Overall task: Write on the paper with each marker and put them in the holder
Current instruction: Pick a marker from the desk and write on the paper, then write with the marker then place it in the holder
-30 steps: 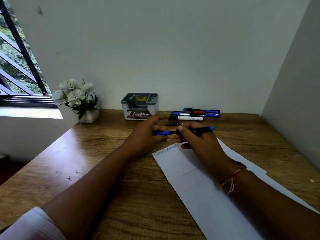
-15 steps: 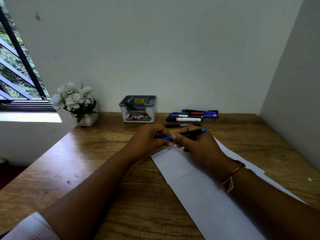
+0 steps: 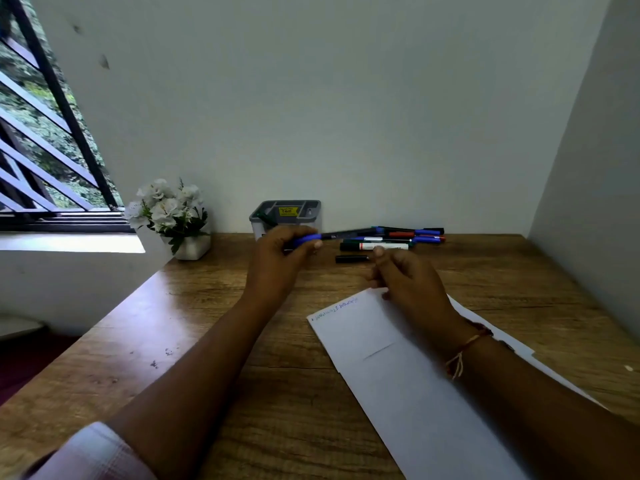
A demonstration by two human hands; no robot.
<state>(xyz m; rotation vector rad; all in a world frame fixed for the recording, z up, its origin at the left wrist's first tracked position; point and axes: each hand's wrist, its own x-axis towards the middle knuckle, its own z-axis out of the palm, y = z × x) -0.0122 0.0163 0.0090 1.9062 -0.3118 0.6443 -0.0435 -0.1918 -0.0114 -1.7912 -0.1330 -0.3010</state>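
- Now we see the fingers point(image 3: 313, 244) of the left hand point(image 3: 280, 261) curled round the blue end of a marker point(image 3: 332, 235), pinching it against the thumb. Its dark barrel points right, roughly level above the table point(image 3: 207, 323).
- Our right hand point(image 3: 410, 280) hangs near it, apart from the marker, fingers loosely curled and thumb raised, gripping nothing that we can make out.
- Under that hand lies the paper point(image 3: 381, 358), with a line of small writing along its far edge.
- Just beyond the hands we find a short black marker point(image 3: 351, 259) lying alone, and behind it a cluster of markers point(image 3: 401, 239) with blue, red and green parts.
- Left of the cluster, against the wall, stands the grey holder point(image 3: 294, 206), partly hidden by our left hand; something dark green leans in its left compartment.
- Farther left we have white flowers point(image 3: 166, 209) in a white pot, beside the window point(image 3: 41, 150).
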